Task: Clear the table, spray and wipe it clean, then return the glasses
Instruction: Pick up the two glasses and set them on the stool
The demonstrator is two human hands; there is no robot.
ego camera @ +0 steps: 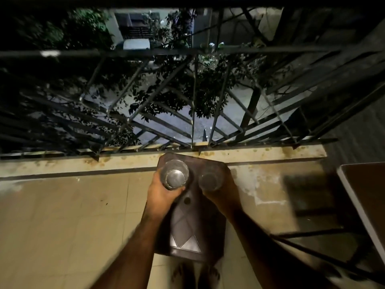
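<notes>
I look straight down at a dark plastic stool (188, 236) on a tiled balcony floor. My left hand (161, 195) grips a clear glass (175, 177) from its near side, over the stool's far left part. My right hand (218, 197) holds a second clear glass (210, 181) over the stool's far right part; that glass is blurred. I cannot tell whether the glasses touch the stool's top. The brown table (366, 197) shows only as an edge at the right of the view.
A black metal railing (193, 113) runs along a stained concrete ledge (145, 159) just beyond the stool. Dark table legs and bars (312, 234) stand at the right. Beige floor tiles (68, 222) spread to the left. My bare feet (195, 276) show below the stool.
</notes>
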